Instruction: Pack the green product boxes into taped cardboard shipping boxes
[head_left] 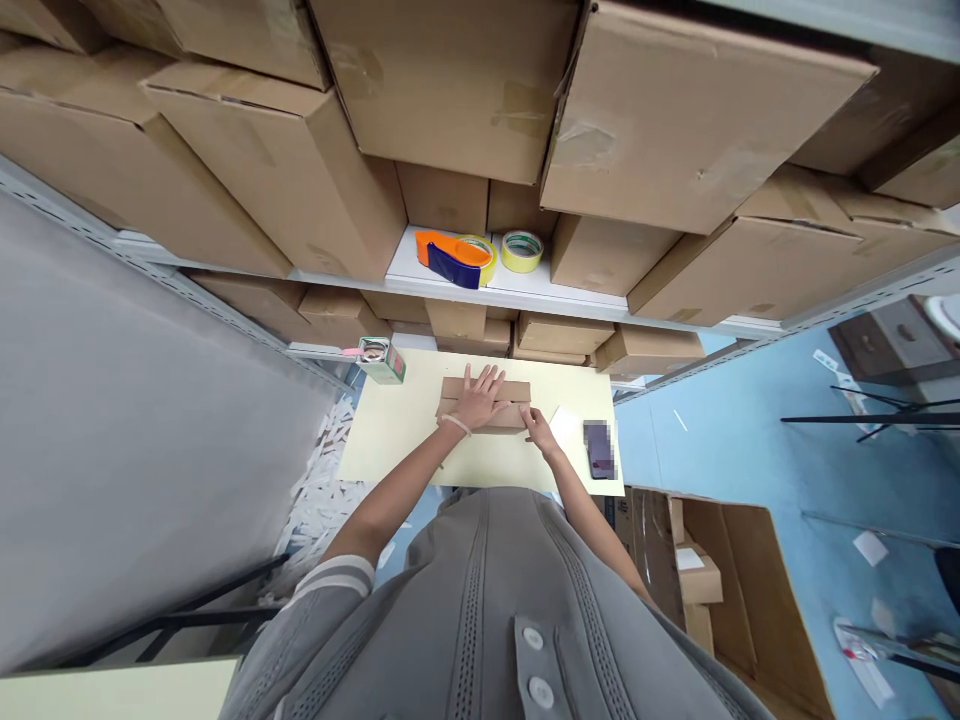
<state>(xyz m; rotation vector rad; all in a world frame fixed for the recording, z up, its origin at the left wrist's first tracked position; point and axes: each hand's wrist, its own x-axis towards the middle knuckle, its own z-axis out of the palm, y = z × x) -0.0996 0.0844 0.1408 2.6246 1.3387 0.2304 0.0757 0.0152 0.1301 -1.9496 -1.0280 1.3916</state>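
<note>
A small cardboard box [495,419] lies on the pale yellow table, its top flaps folded in and meeting along a seam. My left hand [477,402] presses flat on the top with fingers spread. At the box's right end, my right hand [539,430] has its fingers curled around the edge. A white sheet of paper [562,420] lies just right of that hand, and a dark phone [599,450] rests near the table's right edge.
Shelves of cardboard boxes [450,80] rise beyond the table. An orange and blue tape dispenser [454,258] and a tape roll [521,251] sit on the white shelf. A green and white container [382,361] stands at the table's back left. A large open carton [739,580] is at right.
</note>
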